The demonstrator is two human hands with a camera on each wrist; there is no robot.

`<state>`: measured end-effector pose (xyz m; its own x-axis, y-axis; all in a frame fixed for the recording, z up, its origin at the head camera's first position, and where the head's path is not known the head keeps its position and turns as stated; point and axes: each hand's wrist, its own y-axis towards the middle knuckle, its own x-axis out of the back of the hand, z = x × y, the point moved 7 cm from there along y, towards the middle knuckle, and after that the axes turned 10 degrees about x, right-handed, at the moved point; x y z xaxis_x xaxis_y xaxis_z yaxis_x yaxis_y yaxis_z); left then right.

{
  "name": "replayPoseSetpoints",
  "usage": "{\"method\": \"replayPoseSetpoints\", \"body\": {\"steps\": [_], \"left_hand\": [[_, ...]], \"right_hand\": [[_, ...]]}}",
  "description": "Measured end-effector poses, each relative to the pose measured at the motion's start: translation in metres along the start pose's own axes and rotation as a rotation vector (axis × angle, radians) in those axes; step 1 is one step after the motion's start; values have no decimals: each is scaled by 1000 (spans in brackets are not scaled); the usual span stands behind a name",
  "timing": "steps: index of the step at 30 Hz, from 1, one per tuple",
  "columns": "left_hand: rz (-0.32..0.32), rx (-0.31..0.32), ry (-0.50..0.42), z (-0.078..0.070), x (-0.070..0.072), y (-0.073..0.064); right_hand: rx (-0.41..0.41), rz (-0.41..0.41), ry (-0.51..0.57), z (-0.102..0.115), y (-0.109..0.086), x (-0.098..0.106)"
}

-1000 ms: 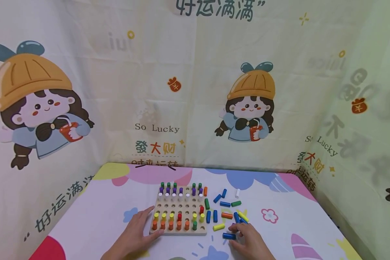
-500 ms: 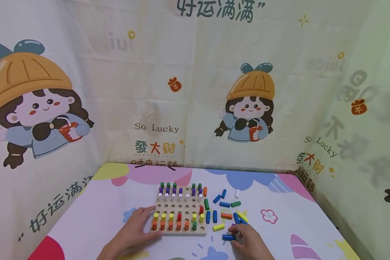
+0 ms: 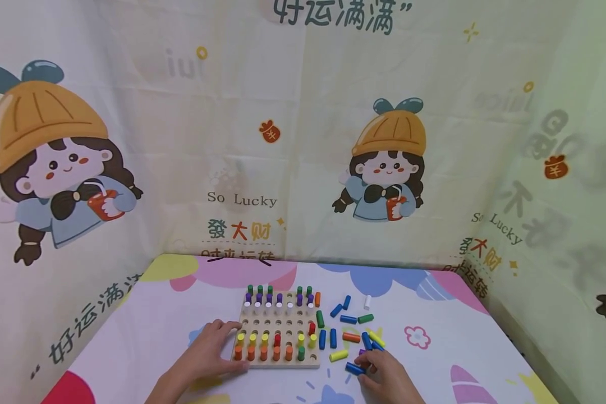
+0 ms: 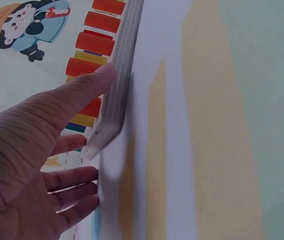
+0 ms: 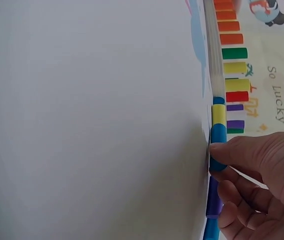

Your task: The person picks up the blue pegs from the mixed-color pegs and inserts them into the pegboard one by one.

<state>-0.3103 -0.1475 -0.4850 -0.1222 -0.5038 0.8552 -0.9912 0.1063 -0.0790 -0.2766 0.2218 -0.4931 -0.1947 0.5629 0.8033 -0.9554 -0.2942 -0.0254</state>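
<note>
1. The wooden pegboard (image 3: 283,366) lies at the lower centre of the head frame, many of its holes filled.
2. Its nearest row carries five orange pegs (image 3: 264,353) and a green peg (image 3: 301,353); the next row has yellow pegs (image 3: 252,339) to either side of a red peg (image 3: 277,340).
3. Round holes show across the board's middle, with another red peg (image 3: 311,329) towards the right edge. Beyond them stand white pegs (image 3: 269,306), purple pegs (image 3: 258,299) and green pegs (image 3: 260,289).
4. Loose pegs (image 3: 333,338), mostly blue, lie scattered right of the board.
5. The left hand (image 3: 209,353) is loosely spread at the board's lower-left corner, thumb along the front edge, gripping no peg.
6. The right hand (image 3: 386,376), lower right of centre, pinches a blue peg (image 3: 353,368) between thumb and index finger (the fingers hide its near end from above).
7. The left wrist view alone shows the board's banded edge clearly, the thumb tip against it and the other fingers apart below the corner.
8. The right wrist view shows the thumb pad on the blue peg, and a purple peg (image 5: 214,195) beside the curled fingers; from the head, only a sliver of purple appears.
</note>
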Motion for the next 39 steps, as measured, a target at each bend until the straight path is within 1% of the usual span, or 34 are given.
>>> {"method": "replayPoseSetpoints", "body": {"steps": [3, 8, 11, 15, 19, 22, 25, 32, 39], "left_hand": [[27, 7, -5, -3, 2, 2], [56, 34, -10, -6, 6, 5], [63, 43, -14, -6, 8, 6], [57, 46, -19, -3, 9, 9], [66, 64, -21, -1, 9, 11], [85, 77, -23, 0, 7, 12], [96, 85, -21, 0, 5, 12], [67, 78, -23, -1, 6, 11], [53, 67, -22, 0, 6, 10]], "right_hand": [[9, -5, 5, 0, 0, 2], [37, -46, 65, 3, -1, 6], [82, -86, 102, 10, -1, 10], [132, -161, 109, 23, 1, 19], [151, -218, 156, 34, 5, 24], [160, -226, 210, 40, 6, 24], [170, -233, 223, 47, 8, 21], [216, -264, 210, 64, 15, 19], [257, -258, 227, 76, 22, 13]]}}
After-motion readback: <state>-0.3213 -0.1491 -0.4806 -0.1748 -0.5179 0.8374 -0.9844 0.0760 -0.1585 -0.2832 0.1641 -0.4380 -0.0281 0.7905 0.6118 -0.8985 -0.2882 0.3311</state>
